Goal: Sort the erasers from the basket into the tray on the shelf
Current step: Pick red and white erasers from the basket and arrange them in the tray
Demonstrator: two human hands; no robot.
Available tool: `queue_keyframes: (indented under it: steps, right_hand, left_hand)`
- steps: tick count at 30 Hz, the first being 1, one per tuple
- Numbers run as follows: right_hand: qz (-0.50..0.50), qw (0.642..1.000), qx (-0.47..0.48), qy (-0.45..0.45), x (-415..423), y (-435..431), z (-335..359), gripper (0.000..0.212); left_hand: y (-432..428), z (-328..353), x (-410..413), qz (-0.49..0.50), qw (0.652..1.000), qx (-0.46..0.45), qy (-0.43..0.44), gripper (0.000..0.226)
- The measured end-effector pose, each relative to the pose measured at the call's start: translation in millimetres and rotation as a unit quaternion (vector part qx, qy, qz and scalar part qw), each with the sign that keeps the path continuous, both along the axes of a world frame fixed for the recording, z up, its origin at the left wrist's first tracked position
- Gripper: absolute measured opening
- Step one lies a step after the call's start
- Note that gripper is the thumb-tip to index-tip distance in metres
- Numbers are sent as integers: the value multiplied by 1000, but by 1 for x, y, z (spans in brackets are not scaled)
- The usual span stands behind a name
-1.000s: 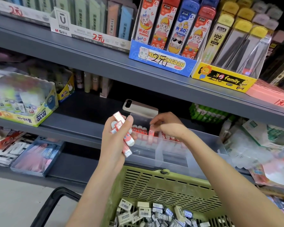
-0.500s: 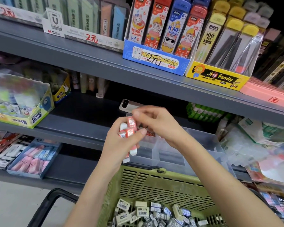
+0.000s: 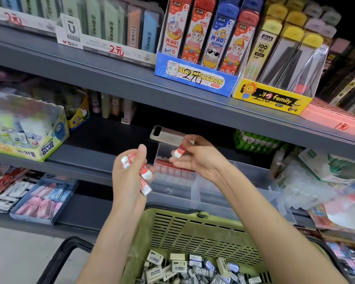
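1. The left hand (image 3: 127, 181) is raised in front of the grey metal shelf (image 3: 80, 158). Its fingers are clenched round a bunch of small red-and-white erasers (image 3: 146, 171). The thumb presses on top, and several eraser ends stick out to the right and downward.
2. The right hand (image 3: 199, 160) is just beside it, slightly higher. Its fingers are pinching a single red-and-white eraser with a cartoon face (image 3: 178, 152) between thumb and fingertips, white end pointing down and left.
3. That single eraser is held in the air above the left part of the clear plastic tray (image 3: 244, 181), apart from it.
4. The tray stands on the middle shelf, and clear walls split it into compartments. A row of matching red erasers (image 3: 172, 163) stands upright in its left part, toward the back.
5. Below the hands is a green slotted plastic basket (image 3: 193, 232) with a black handle (image 3: 66, 255). It holds a loose heap of white block erasers in black and white paper sleeves (image 3: 193, 267).
6. A pale flat phone-like device (image 3: 164, 135) lies on the shelf just behind the tray.
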State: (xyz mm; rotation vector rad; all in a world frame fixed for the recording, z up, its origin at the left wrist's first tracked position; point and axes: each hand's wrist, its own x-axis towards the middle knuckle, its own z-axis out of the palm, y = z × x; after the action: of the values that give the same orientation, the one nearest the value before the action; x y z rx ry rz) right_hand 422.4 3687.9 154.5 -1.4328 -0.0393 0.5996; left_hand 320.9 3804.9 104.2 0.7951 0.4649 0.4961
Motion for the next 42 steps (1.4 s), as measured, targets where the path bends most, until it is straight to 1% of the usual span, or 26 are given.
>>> queue_keyframes:
  steps: [1, 2, 4, 5, 7, 10, 11, 12, 14, 15, 17, 19, 21, 23, 24, 27, 29, 31, 33, 35, 37, 39, 40, 41, 42]
  right_hand:
    - [8, 1000, -15, 0, 2, -1, -3, 26]
    - [20, 998, -47, -24, 4, -1, -6, 36]
    - [27, 985, -145, -93, 9, -2, -13, 45]
    - [21, 972, -195, -126, 11, -3, -14, 44]
    - [32, 947, -267, -177, 14, -3, -14, 34]
    - [72, 927, -306, -205, 15, 3, -15, 20]
    - [77, 925, -311, -205, 14, 6, -15, 16]
    - [82, 923, -316, -205, 13, 10, -16, 16]
    - [83, 924, -317, -195, 13, 17, -20, 26]
    - [75, 930, -311, -181, 13, 21, -21, 28]
    - [49, 948, -286, -132, 15, 29, -25, 23]
    - [31, 953, -284, -105, 17, 34, -31, 23]
    - [43, 938, -321, -123, 19, 38, -36, 25]
    - [72, 906, -383, -168, 19, 41, -37, 25]
    - [73, 896, -397, -187, 19, 42, -38, 23]
    - [55, 905, -378, -187, 19, 38, -39, 19]
    - [43, 909, -359, -205, 12, 35, -37, 14]
    - [15, 900, -335, -279, 0, 32, -31, 11]
    - [18, 895, -293, -336, -18, 29, -22, 15]
    - [67, 901, -261, -341, -40, 26, -13, 24]
    - [104, 889, -296, -334, -59, 24, -8, 33]
    - [113, 874, -341, -327, -69, 24, -9, 43]
    - [111, 873, -344, -327, -72, 25, -11, 46]
    - [107, 879, -333, -323, -73, 24, -13, 46]
    - [98, 896, -305, -308, -75, 24, -14, 43]
  left_hand:
    - [2, -2, 0, 16, 1000, -15, 10, 21]
    - [4, -4, 0, 35, 999, -30, 26, 23]
    - [7, -7, 1, 66, 995, -47, 64, 26]
    - [8, -8, 1, 76, 993, -52, 78, 29]
    - [9, -10, 2, 92, 990, -53, 97, 31]
    - [9, -12, 3, 104, 987, -36, 117, 32]
    - [8, -12, 3, 102, 987, -32, 118, 32]
    - [8, -12, 3, 101, 987, -28, 119, 33]
    - [6, -13, 3, 99, 987, -24, 126, 34]
    - [5, -12, 3, 99, 986, -24, 129, 34]
    - [4, -12, 3, 100, 986, -25, 131, 33]
    - [4, -12, 3, 102, 986, -26, 131, 33]
    - [5, -12, 3, 100, 986, -22, 134, 34]
    - [5, -12, 3, 94, 986, -15, 134, 35]
    - [5, -12, 3, 92, 987, -11, 131, 35]
    - [4, -12, 5, 92, 989, 6, 117, 33]
    - [3, -12, 6, 96, 988, 16, 118, 31]
    - [3, -11, 6, 94, 988, 23, 121, 34]
    - [3, -10, 6, 91, 990, 24, 110, 39]
    - [2, -10, 6, 91, 991, 25, 94, 40]
    - [1, -11, 6, 91, 993, 31, 75, 38]
    - [-2, -11, 6, 89, 994, 37, 51, 33]
    - [-3, -10, 6, 88, 994, 41, 42, 31]
    - [-4, -10, 5, 89, 994, 47, 36, 29]
    - [-5, -9, 5, 92, 994, 53, 31, 28]
